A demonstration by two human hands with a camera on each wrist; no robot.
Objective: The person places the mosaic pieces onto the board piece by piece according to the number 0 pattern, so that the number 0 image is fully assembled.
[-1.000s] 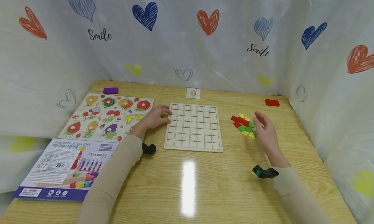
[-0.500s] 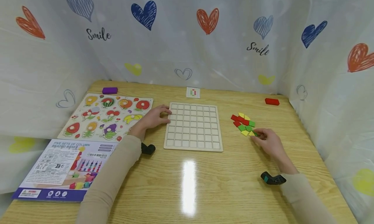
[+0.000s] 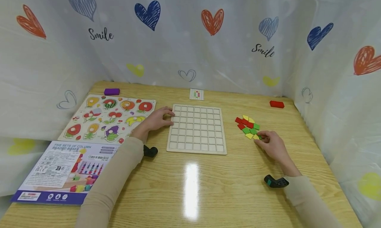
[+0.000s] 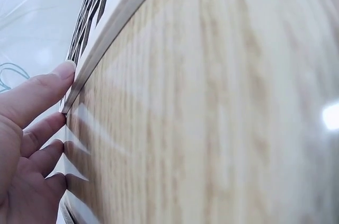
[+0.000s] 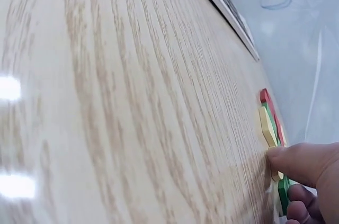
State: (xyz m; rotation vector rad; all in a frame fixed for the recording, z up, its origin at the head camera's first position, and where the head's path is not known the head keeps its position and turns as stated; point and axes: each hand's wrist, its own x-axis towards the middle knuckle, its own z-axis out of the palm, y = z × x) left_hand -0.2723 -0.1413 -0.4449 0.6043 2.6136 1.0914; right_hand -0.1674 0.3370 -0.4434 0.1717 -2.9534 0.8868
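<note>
A pale wooden grid board [image 3: 196,129] lies in the middle of the table. My left hand [image 3: 162,118] rests against its left edge; in the left wrist view the straight fingers [image 4: 37,94] touch the board's rim [image 4: 111,28]. A pile of red, yellow and green tiles [image 3: 247,125] lies to the right of the board. My right hand [image 3: 262,137] sits at the near end of the pile with curled fingers and pinches a green tile [image 3: 260,136]. In the right wrist view the thumb [image 5: 299,163] lies over that green tile [image 5: 283,195], next to a yellow tile [image 5: 267,126].
A fruit peg puzzle [image 3: 108,117] and a printed toy box [image 3: 63,170] lie at the left. A purple block [image 3: 111,92], a small pattern card [image 3: 196,94] and a red block [image 3: 276,104] sit near the back edge. Heart-printed curtains enclose the table.
My right hand came down from above the tiles to the near end of the pile and closed its fingers on a green tile. The left hand stayed put.
</note>
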